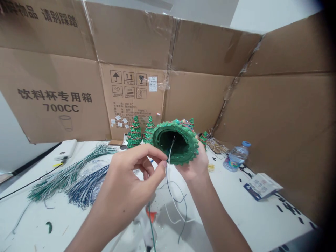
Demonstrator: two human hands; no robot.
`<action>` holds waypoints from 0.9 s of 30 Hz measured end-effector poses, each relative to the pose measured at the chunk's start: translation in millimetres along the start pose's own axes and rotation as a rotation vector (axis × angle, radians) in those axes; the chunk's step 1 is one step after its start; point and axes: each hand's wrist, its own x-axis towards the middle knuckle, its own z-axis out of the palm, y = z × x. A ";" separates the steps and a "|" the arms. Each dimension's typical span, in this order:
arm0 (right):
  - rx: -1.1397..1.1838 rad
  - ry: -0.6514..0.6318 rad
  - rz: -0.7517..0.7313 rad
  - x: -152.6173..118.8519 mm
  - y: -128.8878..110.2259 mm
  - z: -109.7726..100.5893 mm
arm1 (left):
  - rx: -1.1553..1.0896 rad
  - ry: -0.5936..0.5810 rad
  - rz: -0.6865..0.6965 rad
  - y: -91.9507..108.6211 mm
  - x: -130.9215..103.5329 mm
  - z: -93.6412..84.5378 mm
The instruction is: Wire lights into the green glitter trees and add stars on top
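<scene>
A hollow green tree point(195, 150) is tipped so that its round, open base faces the camera. My right hand point(201, 162) is wrapped around the tree's right side and underside. At the rim's lower left, my left hand point(139, 168) pinches thin wires point(169, 171) between thumb and forefinger. White and dark wires come out of the dark hollow and hang in loose curves below it. The tree's tip points away and is hidden behind the base.
Small decorated trees point(134, 133) stand behind. Green wires point(68, 171) and blue wires point(86, 185) lie left. A glue gun point(145, 227) is below my hands. At right are a water bottle point(237, 156), a packet point(262, 187) and small black pieces. Cardboard point(199, 94) walls the back.
</scene>
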 end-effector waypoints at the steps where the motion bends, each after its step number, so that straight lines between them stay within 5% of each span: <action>1: 0.005 0.005 0.004 -0.1 -0.1 0.2 | 0.001 0.000 0.000 0.0 0.2 0.0; 27: 0.067 0.119 0.030 -1.8 -4.5 21.2 | -0.008 -0.112 -0.059 1.2 -1.3 -0.4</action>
